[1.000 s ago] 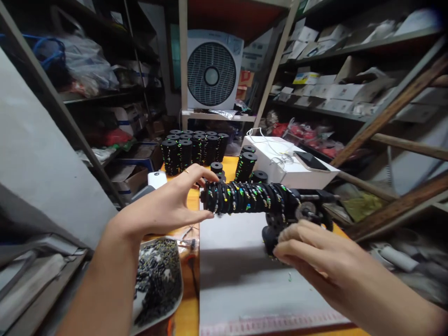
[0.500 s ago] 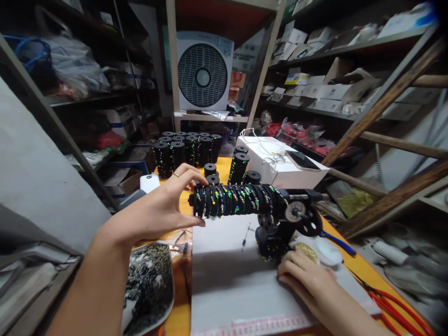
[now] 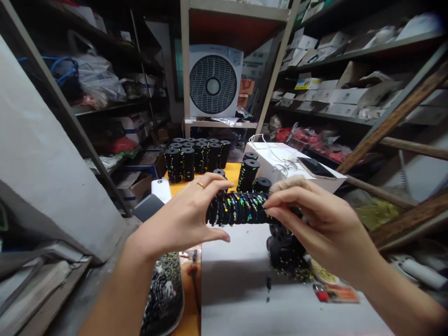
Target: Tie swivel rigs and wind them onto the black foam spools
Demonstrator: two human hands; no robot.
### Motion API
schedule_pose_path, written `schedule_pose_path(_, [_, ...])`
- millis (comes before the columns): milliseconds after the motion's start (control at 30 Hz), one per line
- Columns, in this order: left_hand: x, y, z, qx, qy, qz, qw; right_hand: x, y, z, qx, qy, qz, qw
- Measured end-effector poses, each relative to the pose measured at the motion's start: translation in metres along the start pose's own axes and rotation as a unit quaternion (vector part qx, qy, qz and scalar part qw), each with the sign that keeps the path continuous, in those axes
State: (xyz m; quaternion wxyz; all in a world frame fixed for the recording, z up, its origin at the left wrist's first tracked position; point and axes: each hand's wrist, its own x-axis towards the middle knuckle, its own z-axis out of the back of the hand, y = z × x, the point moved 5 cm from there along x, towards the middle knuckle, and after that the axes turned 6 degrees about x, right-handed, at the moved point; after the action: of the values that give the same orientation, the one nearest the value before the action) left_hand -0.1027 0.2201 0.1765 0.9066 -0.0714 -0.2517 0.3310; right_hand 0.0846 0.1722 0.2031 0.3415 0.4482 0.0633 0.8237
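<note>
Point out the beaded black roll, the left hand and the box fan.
Beaded black roll [image 3: 240, 208]: head view, middle of its wrapped side.
Left hand [image 3: 187, 212]: head view, back of the hand.
Box fan [image 3: 213, 87]: head view, centre of its grille.

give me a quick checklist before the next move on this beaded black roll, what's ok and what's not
1. Beaded black roll lying level above the white surface: ok.
2. Left hand at the roll's left end, fingers and thumb spread: ok.
3. Left thumb pressing the roll: cannot tell.
4. Something pinched in the right hand: cannot tell.
5. White surface free of loose bits: not ok, a small black piece lies there.
6. Tray of small parts fully visible: not ok, the left forearm hides part.
</note>
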Motion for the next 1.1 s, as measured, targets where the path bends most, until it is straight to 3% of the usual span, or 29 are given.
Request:
schedule_pose_path(200, [0.011,-0.016,-0.012,0.087,-0.036,-0.021,0.995,0.009,-0.007,-0.016,0.011,0.013,-0.008,1.0])
schedule_pose_path(867, [0.012,-0.015,-0.013,0.071,-0.037,-0.026,0.996,0.008,-0.017,-0.015,0.036,0.032,-0.051,0.998])
schedule_pose_path(1100, [0.014,-0.015,-0.013,0.072,-0.04,-0.027,0.996,0.009,-0.012,-0.016,0.022,0.038,-0.033,0.998])
